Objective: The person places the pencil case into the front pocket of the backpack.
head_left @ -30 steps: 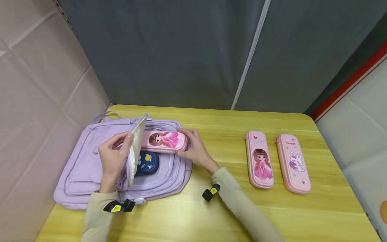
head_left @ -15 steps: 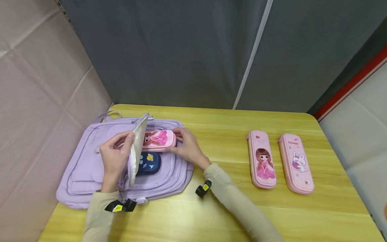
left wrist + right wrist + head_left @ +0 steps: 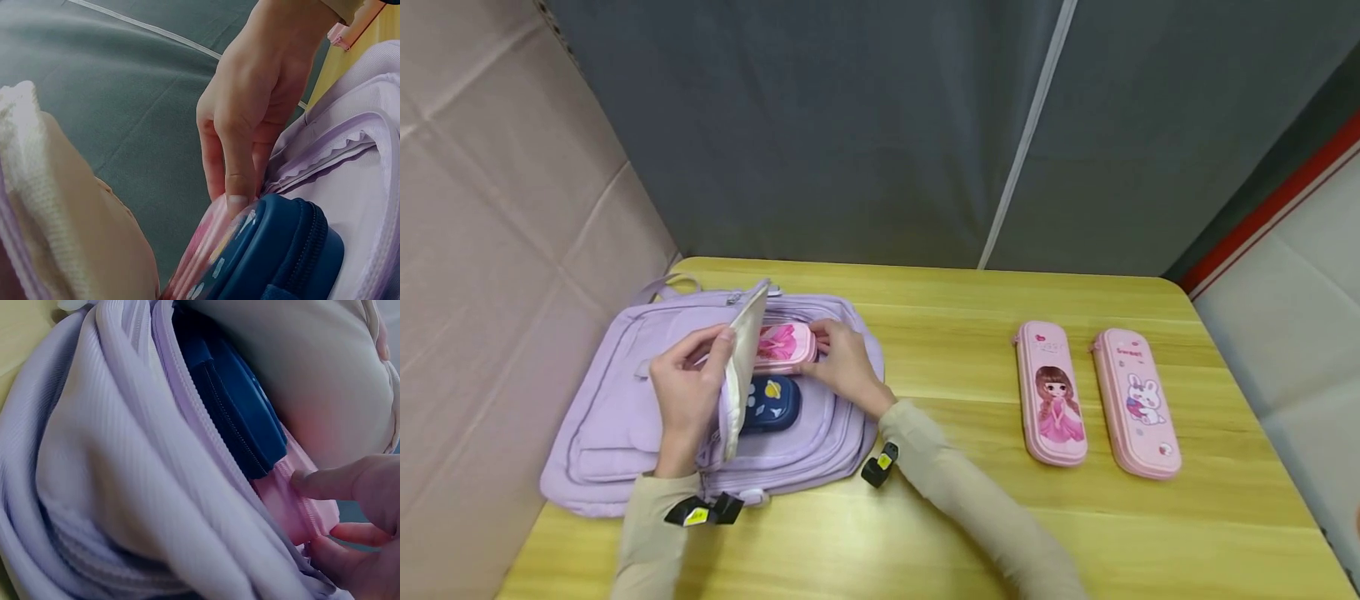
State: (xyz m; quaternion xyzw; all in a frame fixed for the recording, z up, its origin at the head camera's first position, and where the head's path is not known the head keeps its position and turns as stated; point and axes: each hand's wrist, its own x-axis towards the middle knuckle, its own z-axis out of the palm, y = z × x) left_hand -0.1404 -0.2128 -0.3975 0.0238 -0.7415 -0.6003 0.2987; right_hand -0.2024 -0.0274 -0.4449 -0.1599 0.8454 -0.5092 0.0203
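Note:
A lavender backpack (image 3: pixel 617 400) lies on the table, its pocket flap (image 3: pixel 745 358) raised. My left hand (image 3: pixel 688 387) pinches the flap's edge between thumb and fingers. With thumb and fingertips, my right hand (image 3: pixel 847 367) grips the outer end of a pink pencil case (image 3: pixel 784 346) printed with a doll in a pink dress. The case's other end is hidden behind the flap, inside the pocket. Beside it, partly in the pocket, lies a navy pencil case (image 3: pixel 772 404) with planet prints. In the right wrist view the navy case (image 3: pixel 231 406) sits against the pink one (image 3: pixel 294 506).
To the right on the wooden table (image 3: pixel 955 517) lie two pink pencil cases, one with a doll print (image 3: pixel 1051 393) and one with a rabbit print (image 3: pixel 1137 404). A grey curtain (image 3: pixel 850 142) hangs behind, and a pale wall covering (image 3: pixel 505 250) stands at the left.
My right hand has moved left, sliding the pink doll case deeper behind the flap, so less of it shows. The left hand keeps holding the flap in nearly the same place.

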